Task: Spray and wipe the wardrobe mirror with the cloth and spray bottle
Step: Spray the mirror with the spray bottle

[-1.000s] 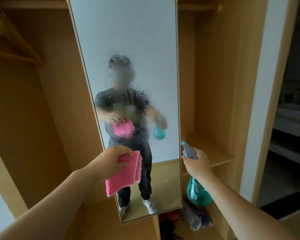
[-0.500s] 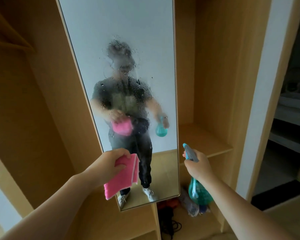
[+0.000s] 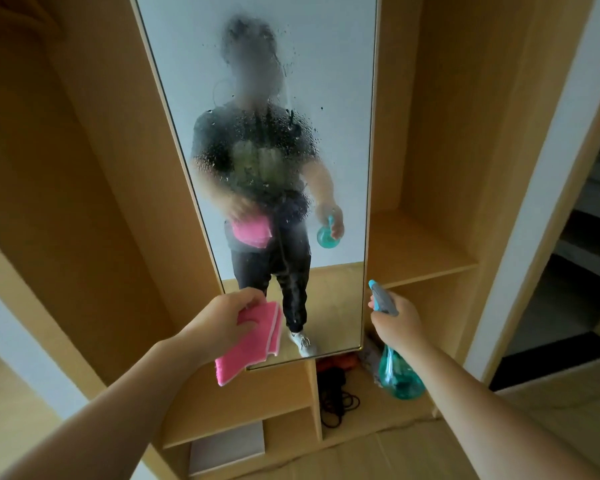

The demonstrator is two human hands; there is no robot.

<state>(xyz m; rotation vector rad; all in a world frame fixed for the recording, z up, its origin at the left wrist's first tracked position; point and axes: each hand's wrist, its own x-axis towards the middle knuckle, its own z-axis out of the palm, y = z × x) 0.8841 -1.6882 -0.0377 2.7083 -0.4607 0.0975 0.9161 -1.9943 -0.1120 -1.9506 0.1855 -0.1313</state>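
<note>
Head view, left hand point(image 3: 219, 323) pinching pink cloth point(image 3: 248, 344), right hand point(image 3: 395, 322) gripping spray bottle point(image 3: 399, 375), near mirror point(image 3: 257, 81)

The view tips downward: the mirror's point(image 3: 340, 133) top edge leaves the frame, and lower shelves point(image 3: 291, 422) come in at 6 o'clock with coiled cables point(image 3: 336, 400) and a flat pale board point(image 3: 227, 448). The droplets point(image 3: 257, 140) now spread from the reflected head down over the chest, and a wet streak point(image 3: 291, 271) runs on down the leg. Against the mirror both hands sit lower: the left hand point(image 3: 222, 322) now holds the cloth point(image 3: 250, 344) across its 7 o'clock corner, and the right hand point(image 3: 395, 323) has the bottle point(image 3: 399, 375) hanging below its bottom edge.
</note>
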